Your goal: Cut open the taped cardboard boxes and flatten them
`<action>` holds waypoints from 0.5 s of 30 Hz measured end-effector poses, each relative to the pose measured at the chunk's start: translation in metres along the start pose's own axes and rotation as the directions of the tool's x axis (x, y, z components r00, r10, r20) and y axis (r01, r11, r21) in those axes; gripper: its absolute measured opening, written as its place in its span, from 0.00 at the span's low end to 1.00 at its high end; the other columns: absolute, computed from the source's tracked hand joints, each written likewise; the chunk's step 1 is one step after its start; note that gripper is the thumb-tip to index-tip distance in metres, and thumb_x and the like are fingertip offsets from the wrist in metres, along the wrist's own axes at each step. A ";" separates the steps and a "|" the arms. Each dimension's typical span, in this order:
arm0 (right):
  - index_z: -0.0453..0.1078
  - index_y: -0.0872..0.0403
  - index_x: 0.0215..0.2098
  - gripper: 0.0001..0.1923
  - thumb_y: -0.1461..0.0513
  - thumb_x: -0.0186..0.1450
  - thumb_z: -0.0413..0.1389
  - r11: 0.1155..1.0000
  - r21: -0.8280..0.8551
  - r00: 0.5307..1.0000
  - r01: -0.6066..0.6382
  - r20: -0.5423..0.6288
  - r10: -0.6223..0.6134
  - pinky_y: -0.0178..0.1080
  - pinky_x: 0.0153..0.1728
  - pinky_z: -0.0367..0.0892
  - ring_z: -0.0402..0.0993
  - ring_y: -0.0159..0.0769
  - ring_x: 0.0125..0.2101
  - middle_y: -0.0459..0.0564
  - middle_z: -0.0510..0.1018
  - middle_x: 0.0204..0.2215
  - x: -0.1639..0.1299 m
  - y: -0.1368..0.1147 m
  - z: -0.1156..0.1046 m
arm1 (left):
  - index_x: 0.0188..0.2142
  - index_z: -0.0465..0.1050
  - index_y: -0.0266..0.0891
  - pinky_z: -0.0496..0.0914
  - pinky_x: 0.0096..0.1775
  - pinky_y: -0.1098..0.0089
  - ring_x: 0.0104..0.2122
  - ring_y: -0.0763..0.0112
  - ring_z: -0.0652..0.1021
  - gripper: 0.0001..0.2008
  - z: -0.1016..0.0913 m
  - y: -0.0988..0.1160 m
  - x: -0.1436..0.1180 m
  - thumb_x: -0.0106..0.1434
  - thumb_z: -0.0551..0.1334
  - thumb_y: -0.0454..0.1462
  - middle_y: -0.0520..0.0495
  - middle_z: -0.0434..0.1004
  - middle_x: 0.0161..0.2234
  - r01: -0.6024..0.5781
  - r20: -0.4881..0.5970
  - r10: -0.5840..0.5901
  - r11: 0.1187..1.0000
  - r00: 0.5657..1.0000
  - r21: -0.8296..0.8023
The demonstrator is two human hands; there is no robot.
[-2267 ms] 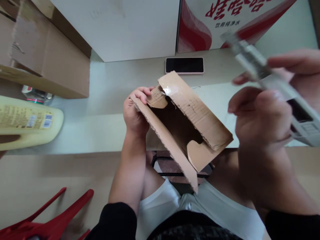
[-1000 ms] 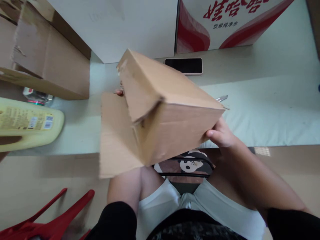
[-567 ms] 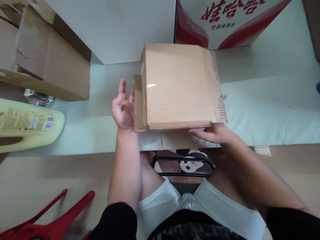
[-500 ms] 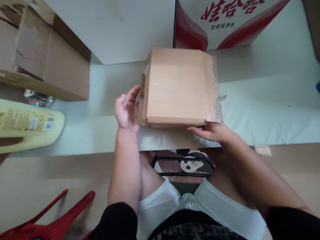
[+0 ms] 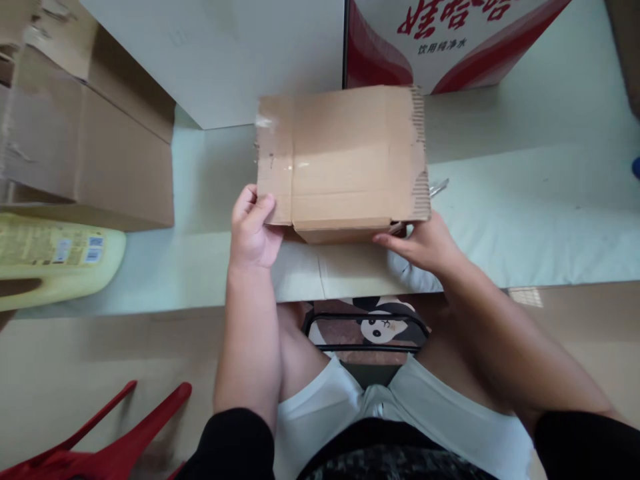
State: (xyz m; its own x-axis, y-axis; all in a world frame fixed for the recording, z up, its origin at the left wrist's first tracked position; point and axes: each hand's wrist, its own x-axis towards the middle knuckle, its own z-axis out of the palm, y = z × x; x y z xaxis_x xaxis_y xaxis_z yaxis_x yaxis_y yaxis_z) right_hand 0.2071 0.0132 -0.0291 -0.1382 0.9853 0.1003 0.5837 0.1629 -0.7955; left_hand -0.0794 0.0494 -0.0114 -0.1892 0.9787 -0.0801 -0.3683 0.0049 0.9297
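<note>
Both hands on a cardboard box at the tabletop's near edge.
The left hand (image 5: pixel 254 230) pinches the cardboard box (image 5: pixel 345 160) by its left flap; the right hand (image 5: pixel 423 243) presses spread fingers (image 5: pixel 387 239) against its near right corner on the tabletop (image 5: pixel 525 200).

I see a plain brown cardboard box (image 5: pixel 345 160) lying flat on the pale counter (image 5: pixel 525 200), broad face up, just in front of the red-and-white carton (image 5: pixel 450 40). Clear tape crosses its left part, where a flap sticks out sideways. Its right edge is torn, the corrugation showing. The near side faces me.
</note>
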 end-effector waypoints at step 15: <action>0.70 0.50 0.27 0.26 0.37 0.60 0.61 0.793 0.593 0.898 -0.140 -0.261 0.354 0.38 0.25 0.67 0.71 0.34 0.24 0.45 0.73 0.23 0.009 0.011 0.014 | 0.31 0.75 0.40 0.75 0.42 0.68 0.42 0.62 0.81 0.15 -0.004 -0.017 0.002 0.65 0.64 0.49 0.47 0.77 0.31 -0.179 0.008 0.181 0.966 0.983 0.184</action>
State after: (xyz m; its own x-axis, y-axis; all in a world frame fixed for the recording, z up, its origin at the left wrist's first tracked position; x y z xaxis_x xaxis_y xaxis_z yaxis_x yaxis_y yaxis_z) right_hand 0.2010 0.0234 -0.0450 0.2915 0.9559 -0.0354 0.0072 -0.0392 -0.9992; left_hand -0.0774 0.0505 -0.0289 -0.2454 0.9650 0.0922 -0.1545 -0.1328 0.9790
